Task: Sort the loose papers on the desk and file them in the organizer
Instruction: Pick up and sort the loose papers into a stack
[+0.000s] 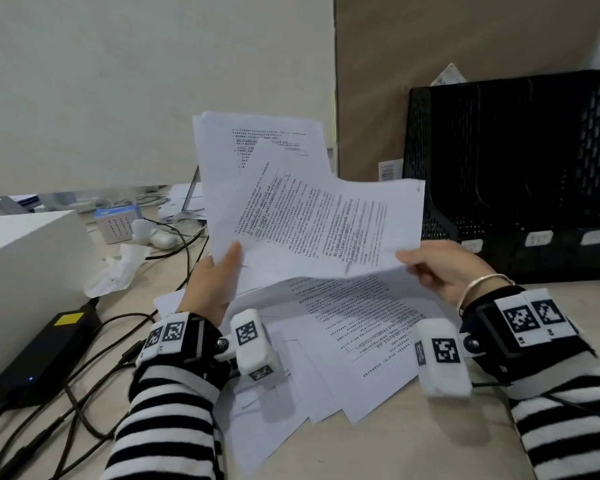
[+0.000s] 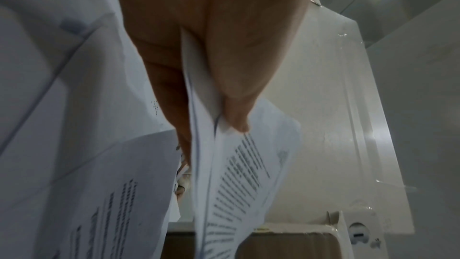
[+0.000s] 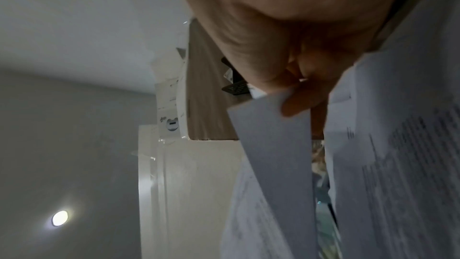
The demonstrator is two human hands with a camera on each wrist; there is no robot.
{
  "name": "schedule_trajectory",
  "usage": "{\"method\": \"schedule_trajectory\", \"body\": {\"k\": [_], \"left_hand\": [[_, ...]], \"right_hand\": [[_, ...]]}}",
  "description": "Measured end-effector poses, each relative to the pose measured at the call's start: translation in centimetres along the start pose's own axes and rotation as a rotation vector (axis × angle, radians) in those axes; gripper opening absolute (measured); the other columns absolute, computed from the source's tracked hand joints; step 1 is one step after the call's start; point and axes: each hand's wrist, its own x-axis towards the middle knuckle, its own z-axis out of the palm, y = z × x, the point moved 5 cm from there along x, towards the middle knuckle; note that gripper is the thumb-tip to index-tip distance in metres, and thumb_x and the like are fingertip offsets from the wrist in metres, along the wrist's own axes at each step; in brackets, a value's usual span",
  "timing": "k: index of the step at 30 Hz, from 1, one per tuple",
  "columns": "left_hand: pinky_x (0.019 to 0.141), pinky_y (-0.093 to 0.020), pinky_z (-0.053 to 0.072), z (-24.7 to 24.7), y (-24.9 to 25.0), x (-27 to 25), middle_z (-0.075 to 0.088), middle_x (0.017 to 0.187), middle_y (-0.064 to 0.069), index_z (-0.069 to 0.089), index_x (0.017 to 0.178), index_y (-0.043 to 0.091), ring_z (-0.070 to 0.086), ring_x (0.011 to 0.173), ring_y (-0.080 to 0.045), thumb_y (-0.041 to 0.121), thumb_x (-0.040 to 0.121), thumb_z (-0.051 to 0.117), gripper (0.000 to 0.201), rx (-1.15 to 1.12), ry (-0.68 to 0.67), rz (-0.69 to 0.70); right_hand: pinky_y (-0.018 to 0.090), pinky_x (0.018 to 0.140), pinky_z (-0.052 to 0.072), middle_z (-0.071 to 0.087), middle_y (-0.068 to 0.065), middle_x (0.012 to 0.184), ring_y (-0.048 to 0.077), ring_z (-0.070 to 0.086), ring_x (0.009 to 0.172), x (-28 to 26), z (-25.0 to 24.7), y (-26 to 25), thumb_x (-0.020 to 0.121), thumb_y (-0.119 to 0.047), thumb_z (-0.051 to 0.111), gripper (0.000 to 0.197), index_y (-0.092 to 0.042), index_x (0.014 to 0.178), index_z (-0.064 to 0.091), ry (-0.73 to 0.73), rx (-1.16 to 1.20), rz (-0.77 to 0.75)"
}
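My left hand [image 1: 219, 271] holds several printed sheets [image 1: 257, 161] upright above the desk, thumb on the front; the left wrist view shows the sheets [image 2: 224, 164] pinched between thumb and fingers [image 2: 234, 86]. My right hand [image 1: 440, 268] pinches the lower right corner of a front printed sheet [image 1: 326, 223], held slanted across the bundle; in the right wrist view its fingers [image 3: 298, 95] grip the paper edge [image 3: 273, 145]. More loose papers [image 1: 343, 327] lie fanned on the desk under both hands. The black mesh organizer [image 1: 513, 174] stands at the back right, its slots dark.
A white box [image 1: 25, 271] stands at the left, with a black power adapter [image 1: 45, 355] and cables [image 1: 94, 393] beside it. A small calendar [image 1: 116, 223], a white device [image 1: 153, 233] and crumpled paper [image 1: 115, 271] lie behind. A white wall and brown panel [image 1: 430, 64] close the back.
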Motion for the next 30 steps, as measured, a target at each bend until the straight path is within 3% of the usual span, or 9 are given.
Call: {"method": "schedule_trajectory", "body": {"k": [2,4,6,11,14,17,20,22,30], "left_hand": [[0.094,-0.028,0.044,0.0,0.2,-0.3,0.060,0.129,-0.004,0.053,0.132,0.005,0.059,0.111,-0.017,0.056,0.095,0.043,0.063,0.075,0.046,0.005],[0.076,-0.024,0.046,0.5,0.4,-0.4,0.064,0.110,0.000,0.058,0.119,0.009,0.061,0.088,-0.011,0.053,0.097,0.042,0.053,0.001,0.050,0.008],[0.071,-0.025,0.049,1.2,0.5,-0.5,0.064,0.102,-0.001,0.059,0.116,0.008,0.062,0.085,-0.015,0.047,0.099,0.043,0.046,-0.067,0.040,-0.012],[0.094,-0.040,0.049,3.6,0.7,-1.5,0.063,0.121,-0.017,0.057,0.123,0.004,0.061,0.111,-0.034,0.050,0.098,0.043,0.055,-0.051,-0.074,-0.049],[0.085,-0.033,0.051,4.7,0.9,-2.1,0.068,0.108,-0.002,0.061,0.111,0.014,0.065,0.095,-0.019,0.057,0.094,0.045,0.049,-0.088,-0.138,-0.056],[0.090,-0.042,0.055,5.7,1.1,-2.5,0.074,0.104,0.001,0.067,0.110,0.017,0.071,0.096,-0.020,0.055,0.087,0.060,0.046,-0.139,-0.204,-0.023],[0.091,-0.047,0.054,6.4,1.0,-3.0,0.075,0.102,-0.006,0.069,0.105,0.013,0.072,0.095,-0.025,0.025,0.088,0.069,0.021,-0.158,-0.262,-0.017],[0.094,-0.048,0.053,6.4,0.9,-3.0,0.073,0.108,-0.011,0.066,0.114,0.006,0.070,0.099,-0.028,0.006,0.088,0.065,0.026,-0.169,-0.253,-0.008],[0.077,-0.036,0.058,5.0,1.3,-2.5,0.074,0.103,-0.004,0.062,0.110,0.015,0.071,0.093,-0.020,0.009,0.099,0.048,0.019,-0.304,-0.280,-0.007]], "right_hand": [[0.009,0.034,0.035,0.066,-0.001,0.063,0.001,0.062,0.044,-0.3,0.5,-0.4,0.089,0.005,0.058,0.012,-0.006,0.085,0.062,-0.007,0.244,-0.040],[0.008,0.042,0.044,0.069,0.002,0.076,0.005,0.069,0.056,-0.7,1.2,-0.9,0.092,0.003,0.054,0.012,-0.005,0.088,0.062,-0.022,0.466,-0.111],[0.012,0.051,0.052,0.068,0.007,0.086,0.009,0.072,0.064,-1.0,1.8,-1.2,0.094,0.001,0.052,0.011,-0.004,0.090,0.060,-0.029,0.546,-0.180],[0.031,0.076,0.060,0.070,0.017,0.110,0.025,0.069,0.092,-1.5,4.1,-0.3,0.093,-0.004,0.057,0.024,0.001,0.116,0.058,-0.160,0.402,-0.152],[0.019,0.059,0.056,0.071,0.012,0.109,0.020,0.070,0.086,-2.0,5.3,0.4,0.088,-0.008,0.065,0.031,-0.001,0.117,0.058,-0.237,0.184,-0.136],[0.013,0.046,0.044,0.068,0.004,0.087,0.006,0.062,0.063,-2.6,6.3,1.2,0.085,-0.014,0.069,0.031,-0.002,0.112,0.060,-0.274,-0.041,-0.120],[0.014,0.042,0.036,0.063,-0.001,0.079,0.004,0.053,0.057,-3.3,7.1,1.5,0.086,-0.017,0.069,0.025,-0.006,0.107,0.062,-0.324,-0.169,-0.134],[0.015,0.040,0.032,0.066,0.001,0.083,0.005,0.050,0.056,-3.4,7.1,1.5,0.087,-0.020,0.068,0.025,-0.008,0.107,0.062,-0.327,-0.158,-0.113],[0.014,0.031,0.025,0.054,0.003,0.067,0.009,0.040,0.048,-0.9,2.0,0.6,0.090,-0.011,0.060,0.012,-0.011,0.079,0.057,0.083,0.066,-0.067]]}}
